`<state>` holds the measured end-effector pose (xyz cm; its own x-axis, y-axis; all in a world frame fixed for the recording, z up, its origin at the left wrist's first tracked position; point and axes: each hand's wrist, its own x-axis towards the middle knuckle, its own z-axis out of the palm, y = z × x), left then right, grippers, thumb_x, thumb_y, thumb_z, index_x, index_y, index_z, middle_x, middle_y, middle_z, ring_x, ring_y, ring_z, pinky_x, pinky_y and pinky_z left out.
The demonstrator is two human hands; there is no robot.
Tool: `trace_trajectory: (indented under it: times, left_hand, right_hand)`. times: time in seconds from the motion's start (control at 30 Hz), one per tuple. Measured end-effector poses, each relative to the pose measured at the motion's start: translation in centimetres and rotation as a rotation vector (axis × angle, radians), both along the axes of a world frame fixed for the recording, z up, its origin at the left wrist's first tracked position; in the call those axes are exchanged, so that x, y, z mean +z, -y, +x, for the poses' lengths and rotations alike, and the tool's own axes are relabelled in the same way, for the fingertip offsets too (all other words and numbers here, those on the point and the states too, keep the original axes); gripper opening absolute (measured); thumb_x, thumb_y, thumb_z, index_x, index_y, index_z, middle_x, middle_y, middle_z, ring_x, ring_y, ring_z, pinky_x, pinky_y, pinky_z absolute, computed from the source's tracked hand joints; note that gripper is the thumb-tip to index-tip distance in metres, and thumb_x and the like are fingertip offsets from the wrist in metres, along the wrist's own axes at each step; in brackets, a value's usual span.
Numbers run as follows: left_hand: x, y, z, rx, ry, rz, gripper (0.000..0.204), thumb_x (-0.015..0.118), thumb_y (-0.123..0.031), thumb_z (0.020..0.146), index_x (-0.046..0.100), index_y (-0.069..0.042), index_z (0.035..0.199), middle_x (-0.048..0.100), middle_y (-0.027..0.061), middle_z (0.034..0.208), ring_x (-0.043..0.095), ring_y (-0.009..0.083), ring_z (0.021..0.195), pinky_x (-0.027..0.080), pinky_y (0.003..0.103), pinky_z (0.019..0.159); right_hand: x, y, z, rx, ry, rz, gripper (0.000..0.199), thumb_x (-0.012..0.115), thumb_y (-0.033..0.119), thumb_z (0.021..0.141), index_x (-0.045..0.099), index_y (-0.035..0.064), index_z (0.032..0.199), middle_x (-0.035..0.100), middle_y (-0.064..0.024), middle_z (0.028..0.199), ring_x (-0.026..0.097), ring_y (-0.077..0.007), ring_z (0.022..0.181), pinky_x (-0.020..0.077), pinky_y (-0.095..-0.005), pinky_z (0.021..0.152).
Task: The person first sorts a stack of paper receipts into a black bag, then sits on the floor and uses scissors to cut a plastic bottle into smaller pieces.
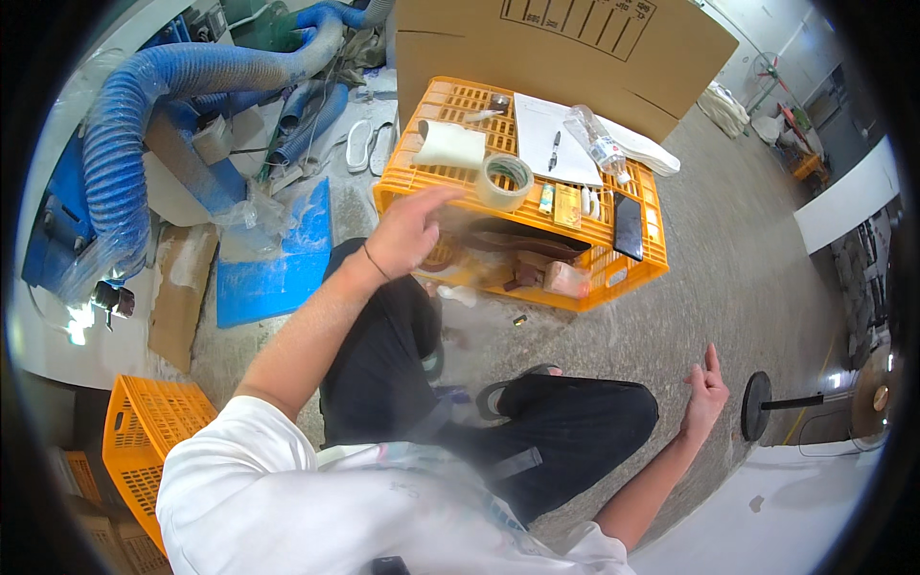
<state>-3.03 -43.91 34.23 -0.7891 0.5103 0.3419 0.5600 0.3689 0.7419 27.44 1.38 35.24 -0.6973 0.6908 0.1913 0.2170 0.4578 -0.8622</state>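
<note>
My left hand (409, 231) is raised at the near left edge of an upturned orange plastic crate (639, 271), index finger stretched toward a roll of clear tape (505, 182). A gap shows between finger and roll, and nothing can be seen in the hand. Out to the right, over the floor, my right hand (706, 395) has its index finger extended and holds nothing. On the crate lie a white sheet of paper (537, 125) with a black pen (555, 150), a plastic bottle (597, 144), a dark phone (628, 228), a yellow box (567, 206) and a pale pad (452, 145).
A large cardboard box (565, 67) stands behind the crate. Inside the crate are brown pieces (530, 269). At left are a thick blue hose (120, 144), a blue sheet (273, 278) and another orange crate (144, 441). A round black base (757, 406) with a pole stands at right.
</note>
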Motion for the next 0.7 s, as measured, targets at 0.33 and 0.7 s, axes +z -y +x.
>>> trace_trajectory:
  times: [0.33, 0.7]
  left_hand:
    - [-0.5, 0.4, -6.2, 0.056, -0.175, -0.125, 0.059, 0.056, 0.010, 0.081, 0.055, -0.007, 0.137, 0.037, 0.0148, 0.157, 0.036, 0.0368, 0.144, 0.031, 0.041, 0.119]
    - [-1.9, -0.9, -6.9, 0.100, -0.157, -0.070, 0.035, 0.059, 0.000, 0.086, 0.064, -0.003, 0.121, 0.058, 0.0142, 0.137, 0.054, 0.0331, 0.128, 0.040, 0.039, 0.110]
  right_hand:
    - [-1.8, 5.6, -2.1, 0.055, 0.423, 0.255, 0.053, 0.068, 0.014, 0.089, 0.057, 0.0045, 0.139, 0.048, -0.0175, 0.151, 0.044, -0.0324, 0.141, 0.0332, -0.0416, 0.117]
    - [-3.8, 5.4, -3.8, -0.028, 0.358, -0.047, 0.033, 0.061, 0.008, 0.093, 0.065, -0.0016, 0.124, 0.064, -0.0153, 0.133, 0.059, -0.0268, 0.126, 0.0412, -0.0374, 0.109]
